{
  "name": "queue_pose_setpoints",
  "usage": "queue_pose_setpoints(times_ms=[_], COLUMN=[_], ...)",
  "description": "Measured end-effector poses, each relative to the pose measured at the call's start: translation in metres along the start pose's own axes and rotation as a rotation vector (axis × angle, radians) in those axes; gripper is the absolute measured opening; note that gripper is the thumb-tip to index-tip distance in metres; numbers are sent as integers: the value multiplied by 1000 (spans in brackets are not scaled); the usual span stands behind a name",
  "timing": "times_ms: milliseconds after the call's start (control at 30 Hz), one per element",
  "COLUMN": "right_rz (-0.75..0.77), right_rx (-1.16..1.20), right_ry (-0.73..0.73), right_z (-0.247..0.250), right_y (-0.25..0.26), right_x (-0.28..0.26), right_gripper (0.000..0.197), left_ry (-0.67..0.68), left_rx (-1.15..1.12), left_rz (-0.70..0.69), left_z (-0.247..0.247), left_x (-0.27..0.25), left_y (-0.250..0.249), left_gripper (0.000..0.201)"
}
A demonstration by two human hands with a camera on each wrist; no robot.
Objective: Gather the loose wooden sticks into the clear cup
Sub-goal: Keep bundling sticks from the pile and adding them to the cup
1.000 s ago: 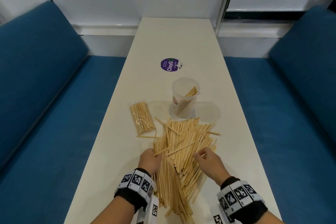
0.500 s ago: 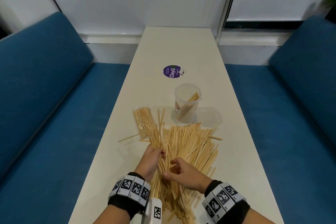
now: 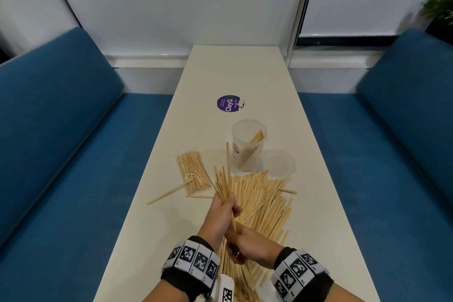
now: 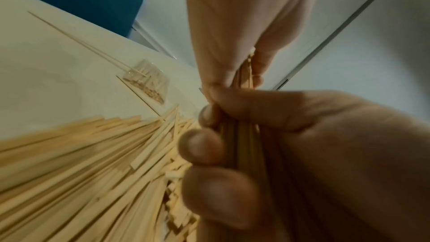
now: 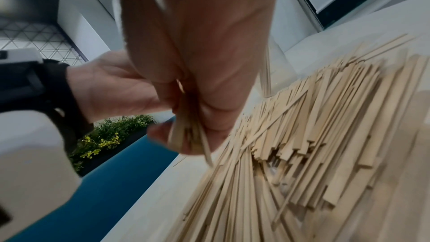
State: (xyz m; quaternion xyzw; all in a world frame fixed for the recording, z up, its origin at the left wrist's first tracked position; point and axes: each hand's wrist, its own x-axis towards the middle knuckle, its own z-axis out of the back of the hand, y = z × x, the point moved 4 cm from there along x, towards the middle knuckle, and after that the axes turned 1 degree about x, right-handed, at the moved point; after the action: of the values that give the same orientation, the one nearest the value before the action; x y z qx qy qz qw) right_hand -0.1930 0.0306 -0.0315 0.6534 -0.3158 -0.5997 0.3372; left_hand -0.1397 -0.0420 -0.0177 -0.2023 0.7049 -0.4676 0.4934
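My left hand (image 3: 228, 207) grips a bundle of thin wooden sticks (image 3: 223, 180) that fans up and away from me above the table. Just below it, my right hand (image 3: 236, 246) curls round the bundle's near ends. The left wrist view shows the left hand's fingers (image 4: 201, 147) wrapped round the bundle (image 4: 242, 135). In the right wrist view the right hand (image 5: 186, 126) pinches the stick ends. A big loose pile of sticks (image 3: 263, 200) lies under and beyond both hands. The clear cup (image 3: 248, 147) stands upright past the pile, holding a few sticks.
A clear packet of sticks (image 3: 193, 170) lies left of the pile, with two stray sticks (image 3: 169, 193) beside it. A purple round sticker (image 3: 229, 103) is farther up the narrow white table (image 3: 245, 73). Blue benches (image 3: 61, 154) flank both long edges.
My left hand has lifted its bundle higher and swung it towards the cup. My right hand has slid back under it to the bundle's near ends. The head view has tilted up.
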Motion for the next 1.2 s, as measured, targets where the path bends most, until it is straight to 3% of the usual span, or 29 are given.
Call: queue_pose_setpoints(times_ms=[500,633,733,833,933,1200], right_rz=[-94,-114,-91,-17,51,137], right_rx=[-99,-19,89,204,273,426], right_ry=[83,65,-54,-165,-180,-274], right_z=[25,36,48,56,54,50], right_y=[-26,-36,-37,-30,-14,4], right_x=[-31,-44,-50,-47,-39,-26], right_gripper=[14,9,14,20,22,18], left_ry=[-101,-125,-77,117,278,397], left_rx=[-409,-516,-371,-146,54,230], left_rz=[-176,-196,-198,-178,-157,-87], left_z=[25,34,33,13,-9,-21], left_x=[13,16,13,-3,-19,-33], left_y=[-46,-47,-39,-25,-9,1], left_gripper=[23,25,26,27,27,24])
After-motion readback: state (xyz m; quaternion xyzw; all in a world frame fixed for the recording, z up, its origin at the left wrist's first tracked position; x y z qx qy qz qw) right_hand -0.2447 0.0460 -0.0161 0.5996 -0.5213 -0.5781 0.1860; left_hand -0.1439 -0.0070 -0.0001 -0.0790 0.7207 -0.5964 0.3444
